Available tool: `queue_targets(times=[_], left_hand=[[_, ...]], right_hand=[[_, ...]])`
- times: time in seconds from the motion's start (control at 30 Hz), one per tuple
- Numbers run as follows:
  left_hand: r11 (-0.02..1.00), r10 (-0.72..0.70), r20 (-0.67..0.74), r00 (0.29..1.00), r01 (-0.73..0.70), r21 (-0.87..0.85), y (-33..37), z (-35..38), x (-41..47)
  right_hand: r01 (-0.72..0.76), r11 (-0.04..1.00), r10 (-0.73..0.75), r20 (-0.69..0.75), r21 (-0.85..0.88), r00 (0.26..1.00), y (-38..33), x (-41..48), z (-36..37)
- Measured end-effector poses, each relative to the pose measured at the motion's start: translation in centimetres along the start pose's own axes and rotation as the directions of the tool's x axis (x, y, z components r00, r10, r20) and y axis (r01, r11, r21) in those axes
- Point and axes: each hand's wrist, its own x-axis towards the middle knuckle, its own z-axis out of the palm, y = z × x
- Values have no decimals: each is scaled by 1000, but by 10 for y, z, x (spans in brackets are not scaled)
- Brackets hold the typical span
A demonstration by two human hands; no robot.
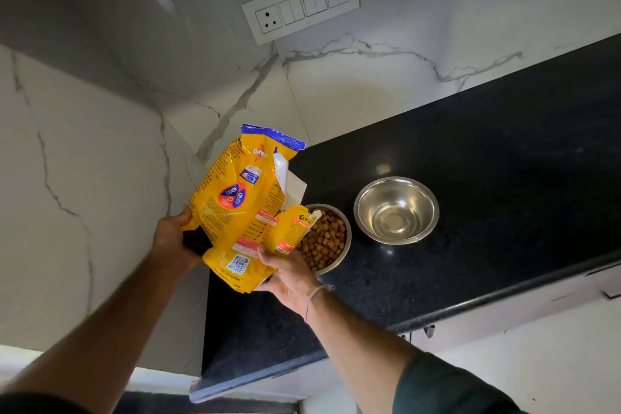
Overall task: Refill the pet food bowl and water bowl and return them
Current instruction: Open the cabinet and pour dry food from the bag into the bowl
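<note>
Both my hands are on the yellow pet food bag [235,208], held above the left end of the black countertop [470,178]. My left hand [171,239] is closed around the bag's lower left edge, fingers wrapped behind it, thumb on the front. My right hand [289,276] grips the bottom right corner from below, thumb pressed on the printed face near the QR code. The bag is tilted, blue sealed end up toward the wall. A torn flap on its right side hangs over the food bowl [339,255], white inner lining showing.

The food bowl is steel, sitting on the countertop just right of the bag, and holds a full layer of brown kibble [324,239]. The bag's flap and my right hand cover part of its left rim.

The second steel bowl [396,210] sits just beside it on the right, close but apart. Can't tell if there's water in it; the bottom looks bare and shiny.

A white switch panel [300,3] is on the marble wall behind.
</note>
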Motion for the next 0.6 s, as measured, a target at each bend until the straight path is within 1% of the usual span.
queue_targets(times=[0.13, 0.27, 0.6], left_hand=[[1000, -17, -4, 1000, 17, -13, -1, 1, 0], [1000, -21, 3, 1000, 21, -12, 0, -1, -2], [999, -38, -17, 999, 37, -35, -2, -4, -7]], right_hand=[[2, 1000, -2, -26, 9, 1000, -1, 1, -1], [-10, 1000, 10, -6, -9, 1000, -1, 1, 1], [-36, 999, 36, -18, -30, 999, 1, 2, 2]])
